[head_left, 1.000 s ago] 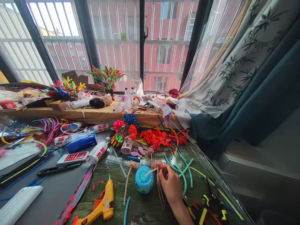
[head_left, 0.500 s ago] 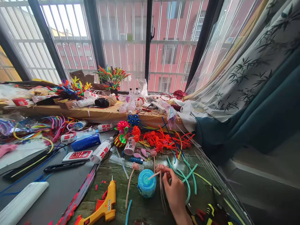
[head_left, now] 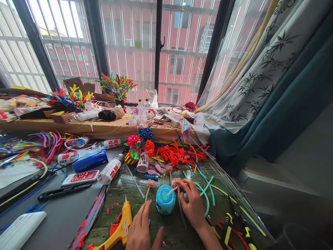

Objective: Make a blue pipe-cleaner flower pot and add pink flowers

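Observation:
My right hand (head_left: 193, 206) pinches a pink pipe-cleaner flower (head_left: 177, 182) by its looped head, at the right side of a blue round pot (head_left: 165, 205). Its pale stem slants over the pot's top, and more pink stems hang below the fingers. My left hand (head_left: 139, 227) is at the lower middle, left of the pot, fingers stretched and thumb apart. Just beyond its fingertips lies a second pink flower (head_left: 151, 184) with a long stem; whether they touch it I cannot tell. Another pink flower (head_left: 169, 169) lies behind the pot.
A yellow glue gun (head_left: 122, 227) lies left of my left hand. Pliers (head_left: 235, 222) with yellow-black handles are at the right. Teal pipe cleaners (head_left: 206, 192), red pipe-cleaner pieces (head_left: 179, 154) and a plastic bottle (head_left: 111, 169) lie farther back. A cluttered ledge (head_left: 104, 128) runs below the window.
My left hand has come into view from below, toward the pink flower left of the pot. My right hand stays at its flower. The view has shifted slightly.

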### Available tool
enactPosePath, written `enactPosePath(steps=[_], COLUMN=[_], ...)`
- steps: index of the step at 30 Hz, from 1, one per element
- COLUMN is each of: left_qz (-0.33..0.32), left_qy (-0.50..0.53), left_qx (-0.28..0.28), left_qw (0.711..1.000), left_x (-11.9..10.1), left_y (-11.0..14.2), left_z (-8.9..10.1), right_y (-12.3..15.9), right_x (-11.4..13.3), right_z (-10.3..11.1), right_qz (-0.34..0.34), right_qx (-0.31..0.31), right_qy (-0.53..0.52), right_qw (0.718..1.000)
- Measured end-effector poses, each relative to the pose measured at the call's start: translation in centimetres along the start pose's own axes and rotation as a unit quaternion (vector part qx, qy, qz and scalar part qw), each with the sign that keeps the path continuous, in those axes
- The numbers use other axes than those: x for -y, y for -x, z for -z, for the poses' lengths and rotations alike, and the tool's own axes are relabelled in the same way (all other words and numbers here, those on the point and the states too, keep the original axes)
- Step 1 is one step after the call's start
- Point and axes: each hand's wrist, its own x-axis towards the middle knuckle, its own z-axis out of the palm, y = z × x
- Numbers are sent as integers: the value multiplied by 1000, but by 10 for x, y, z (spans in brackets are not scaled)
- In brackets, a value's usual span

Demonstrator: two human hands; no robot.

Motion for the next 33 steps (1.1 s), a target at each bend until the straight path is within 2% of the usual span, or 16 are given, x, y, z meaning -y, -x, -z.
enactPosePath(steps=[4, 6, 9, 13, 16, 19, 21, 24, 28, 33], left_qz=[10, 36, 53, 81, 159, 227, 265, 312, 334, 307], left_qy=[-8, 3, 6, 42, 98, 86, 57, -14, -65, -61], left_qx=[73, 88, 84, 85, 69, 31, 27, 26, 18, 52], left_qw=[997, 995, 995, 992, 980, 970, 962, 950, 940, 948], left_x=[-20, -24, -25, -29, -32, -26, -15, 5, 29, 47], left_y=[-27, -35, -39, -35, -39, -59, -78, -109, -139, -154], left_z=[-38, -47, -51, -35, -7, 28, 48, 66, 66, 45], right_y=[3, 4, 4, 3, 3, 3, 3, 4, 4, 5], right_x=[1, 1, -1, -3, -5, -4, -3, -1, 0, -2], right_z=[-4, -6, -8, -7, -5, -5, -4, -5, -6, -7], right_qz=[34, 40, 44, 41, 38, 38, 41, 50, 68, 98], right_qx=[19, 23, 24, 11, 4, 7, 9, 10, 14, 25], right_qy=[3, 5, 7, 10, 14, 15, 16, 19, 24, 43], right_qw=[999, 999, 999, 999, 999, 999, 999, 999, 997, 994])
